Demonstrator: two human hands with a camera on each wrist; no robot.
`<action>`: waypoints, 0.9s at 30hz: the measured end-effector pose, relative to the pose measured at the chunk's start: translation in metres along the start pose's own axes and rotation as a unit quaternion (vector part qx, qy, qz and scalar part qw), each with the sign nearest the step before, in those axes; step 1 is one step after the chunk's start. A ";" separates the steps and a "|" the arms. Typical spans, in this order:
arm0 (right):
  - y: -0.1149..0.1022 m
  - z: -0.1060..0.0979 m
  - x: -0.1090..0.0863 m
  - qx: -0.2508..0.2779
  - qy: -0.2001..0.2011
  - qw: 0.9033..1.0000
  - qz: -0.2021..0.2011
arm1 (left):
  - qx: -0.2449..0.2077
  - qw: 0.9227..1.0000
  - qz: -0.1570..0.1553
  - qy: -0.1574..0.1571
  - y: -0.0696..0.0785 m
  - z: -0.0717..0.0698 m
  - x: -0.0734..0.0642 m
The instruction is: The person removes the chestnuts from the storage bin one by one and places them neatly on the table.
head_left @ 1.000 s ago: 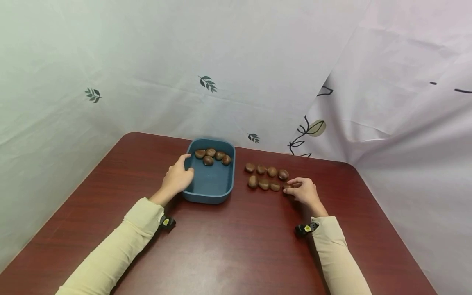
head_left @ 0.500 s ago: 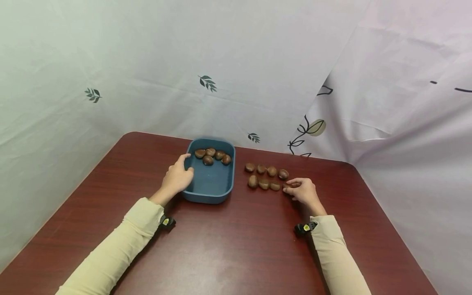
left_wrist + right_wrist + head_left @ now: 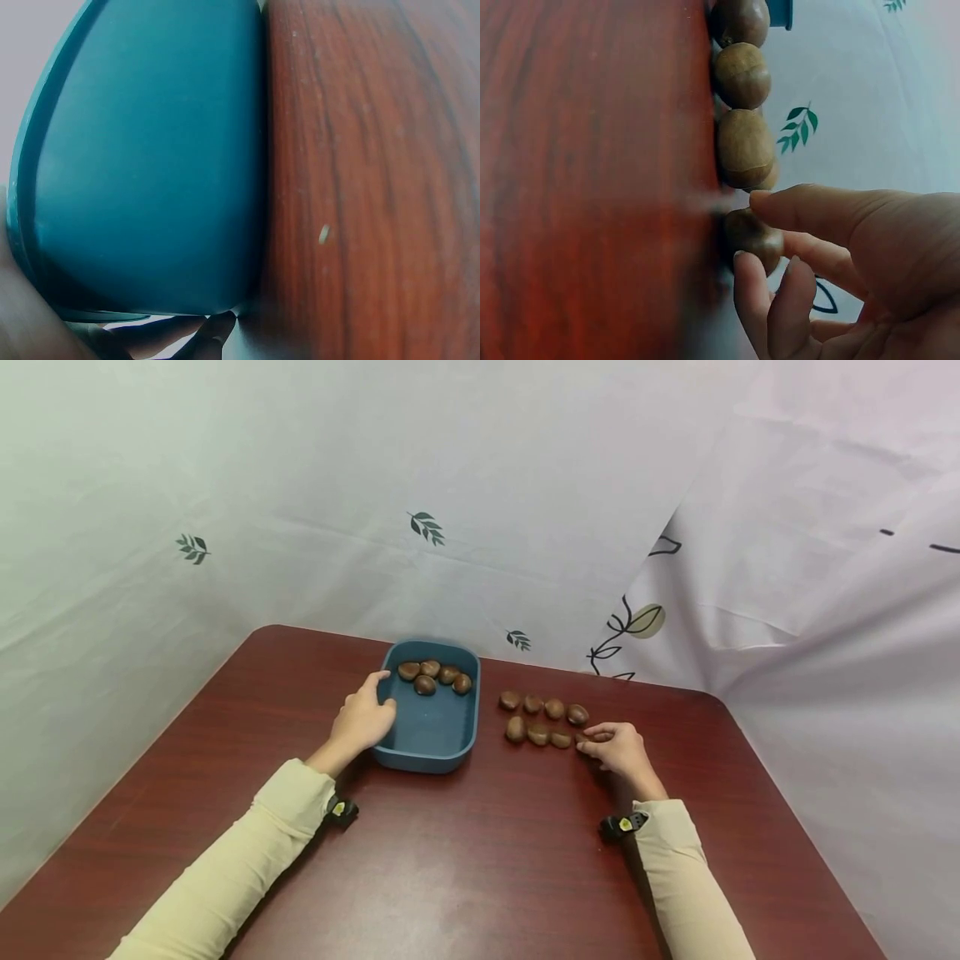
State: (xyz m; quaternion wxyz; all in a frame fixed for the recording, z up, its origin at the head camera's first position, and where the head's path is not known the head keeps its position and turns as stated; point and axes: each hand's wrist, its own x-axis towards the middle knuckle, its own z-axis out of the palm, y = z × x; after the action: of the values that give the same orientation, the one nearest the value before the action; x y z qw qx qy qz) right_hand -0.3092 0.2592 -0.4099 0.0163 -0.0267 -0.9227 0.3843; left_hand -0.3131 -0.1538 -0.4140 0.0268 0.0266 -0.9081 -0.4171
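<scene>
On the red-brown table (image 3: 465,860), my right hand (image 3: 621,753) pinches the near row's rightmost chestnut (image 3: 751,237), probably light, hard and slick, best held by its sides, while my left hand (image 3: 362,718) grips the blue tray (image 3: 427,731).

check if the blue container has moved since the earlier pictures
No: in the head view, the blue container keeps its place by the far edge of the table; both drift slightly together in the frame.

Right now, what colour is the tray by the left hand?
The tray is plain blue, teal-tinged up close; the head view shows it best.
</scene>
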 end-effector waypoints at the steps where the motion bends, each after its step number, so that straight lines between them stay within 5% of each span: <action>1: -0.001 -0.001 0.000 -0.003 0.001 1.000 -0.001 | 0.001 1.000 0.000 0.001 0.000 0.000 0.000; 11: -0.053 0.002 -0.004 -0.030 0.014 0.997 -0.071 | 0.000 1.000 0.005 0.004 -0.004 -0.004 0.001; 17: -0.094 0.026 -0.003 -0.011 0.008 0.991 -0.135 | -0.006 1.000 0.002 -0.005 -0.006 -0.004 0.000; 27: -0.140 0.068 0.006 0.051 -0.026 0.984 -0.166 | -0.001 1.000 0.001 -0.006 0.000 -0.001 0.000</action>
State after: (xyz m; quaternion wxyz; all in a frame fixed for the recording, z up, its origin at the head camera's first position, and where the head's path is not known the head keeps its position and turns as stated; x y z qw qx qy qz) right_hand -0.3239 0.1130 -0.3587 0.0577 0.1377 -0.8936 0.4232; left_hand -0.3127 -0.1547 -0.4139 0.0212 0.0234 -0.9079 -0.4180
